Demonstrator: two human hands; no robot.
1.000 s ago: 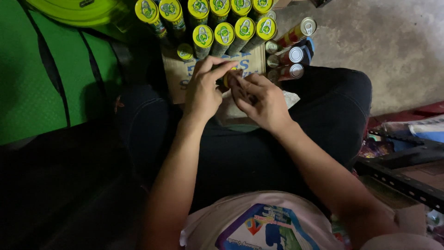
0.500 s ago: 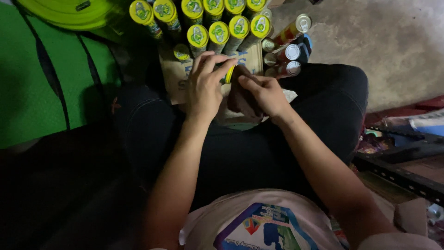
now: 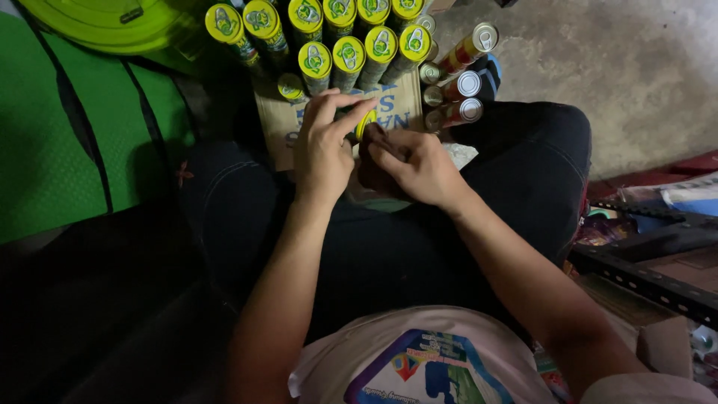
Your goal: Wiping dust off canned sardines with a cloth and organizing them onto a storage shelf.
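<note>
Seated person working a yellow-lidded can over the lap

Left hand [image 3: 323, 142] curls around the yellow-lidded can [image 3: 365, 123]; right hand [image 3: 415, 166] pinches a dark cloth [image 3: 372, 161] against it, near the cardboard sheet's [image 3: 280, 123] front edge. A slip might topple the standing cans [image 3: 351, 52].

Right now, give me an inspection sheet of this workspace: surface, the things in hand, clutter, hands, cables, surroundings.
Surface: the person's lap in dark trousers, over a bare concrete floor.
Things in hand: a small can with a yellow lid, mostly hidden; a dark cloth pressed against it.
Clutter: rows of yellow-lidded cans on a cardboard sheet; silver-topped cans lying beside them.
Hands: left hand grips the can; right hand holds the cloth.
Cables: nothing seen.
Surroundings: green mat, yellow-green lid, dark metal frame with oddments.
</note>
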